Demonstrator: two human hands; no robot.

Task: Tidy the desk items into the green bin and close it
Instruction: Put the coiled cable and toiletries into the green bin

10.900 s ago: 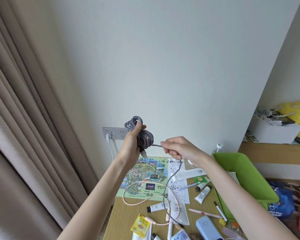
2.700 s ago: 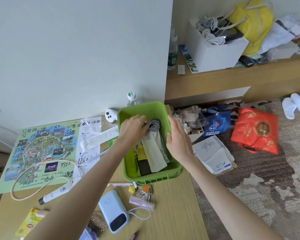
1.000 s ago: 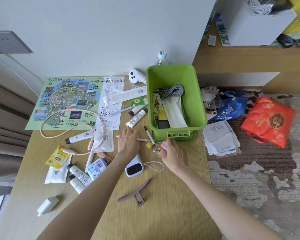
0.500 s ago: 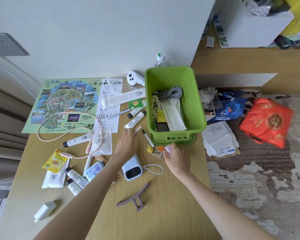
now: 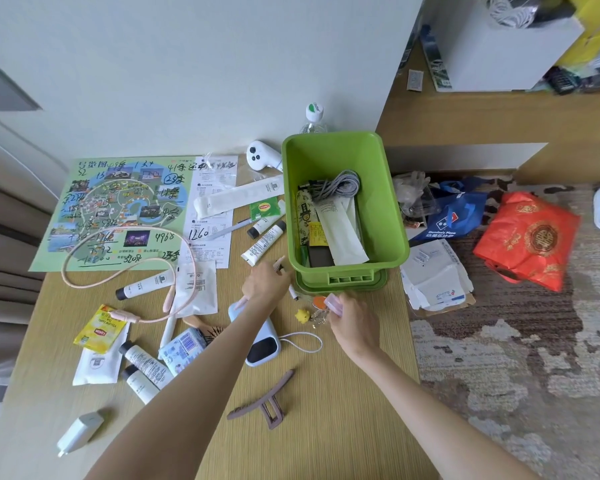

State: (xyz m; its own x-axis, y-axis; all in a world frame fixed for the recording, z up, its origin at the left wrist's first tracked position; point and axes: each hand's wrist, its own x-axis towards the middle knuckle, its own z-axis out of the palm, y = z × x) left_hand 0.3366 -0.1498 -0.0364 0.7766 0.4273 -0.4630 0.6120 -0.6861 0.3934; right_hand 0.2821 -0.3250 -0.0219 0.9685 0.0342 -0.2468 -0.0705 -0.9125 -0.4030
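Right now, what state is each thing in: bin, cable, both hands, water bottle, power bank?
green bin: open, upright, partly filled.
grey cable: coiled, inside the bin.
left hand: grips a pink pen.
right hand: holds a small pink bottle.
water bottle: upright, capped, behind the bin.
power bank: flat on the desk.

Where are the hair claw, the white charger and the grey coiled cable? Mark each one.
hair claw [image 5: 261,402], head view, on its curved spine.
white charger [image 5: 82,429], head view, on its body.
grey coiled cable [image 5: 343,181], head view, on the middle of the coil.
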